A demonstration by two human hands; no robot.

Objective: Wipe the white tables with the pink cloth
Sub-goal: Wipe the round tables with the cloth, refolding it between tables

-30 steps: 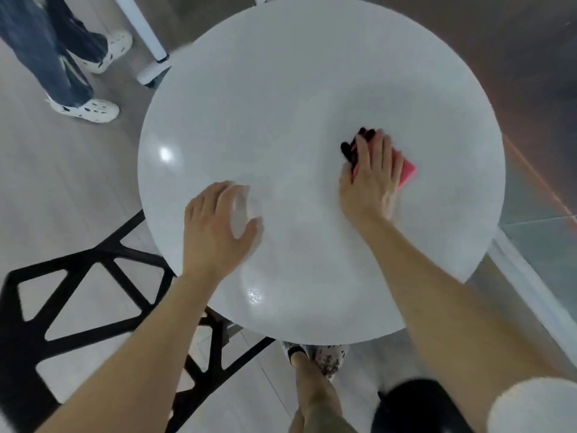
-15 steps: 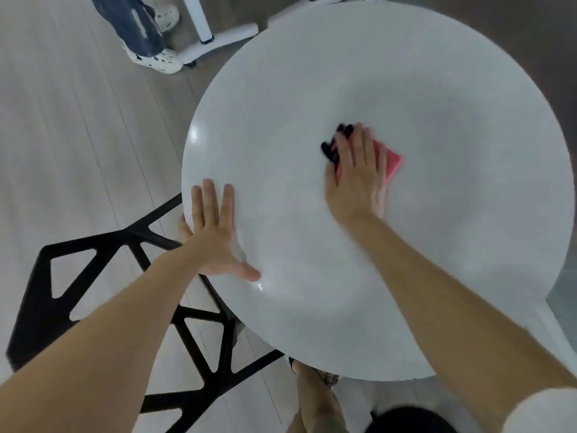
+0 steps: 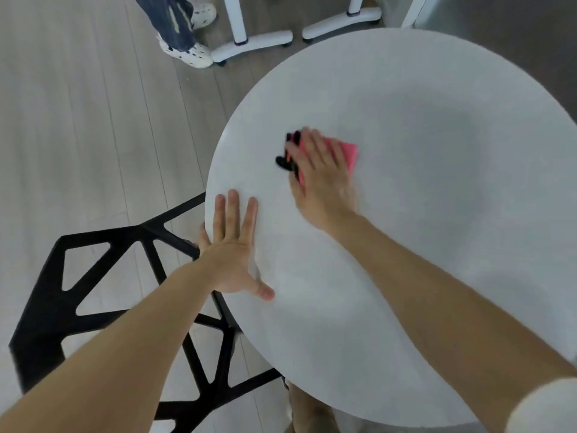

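Head view, single entry. Round white bench (image 3: 437, 214): fills the right of the frame, sitting further right than half a second ago, with more floor (image 3: 78, 120) showing on the left.

Right hand (image 3: 321, 179): palm down, fingers flat and together, pressing the pink cloth (image 3: 348, 151) onto the bench top left of its centre. No closed grip; the cloth is pinned under the palm, not pinched. A pink corner sticks out to the right of the fingers, and a dark part of the cloth (image 3: 285, 159) shows at the left by the thumb. Hand and cloth are blurred. Compared with the earlier frame, hand and cloth lie nearer the bench's left edge.

Left hand (image 3: 232, 248): open, fingers spread, laid flat on the bench at its left rim, holding nothing; posture as before.

Black chair (image 3: 103, 304): open lattice frame, beside and partly under the bench's left edge.

Background, top: a second person's jeans leg and white clogs (image 3: 187, 53), and white bench feet (image 3: 253, 46), now lower in frame than earlier.
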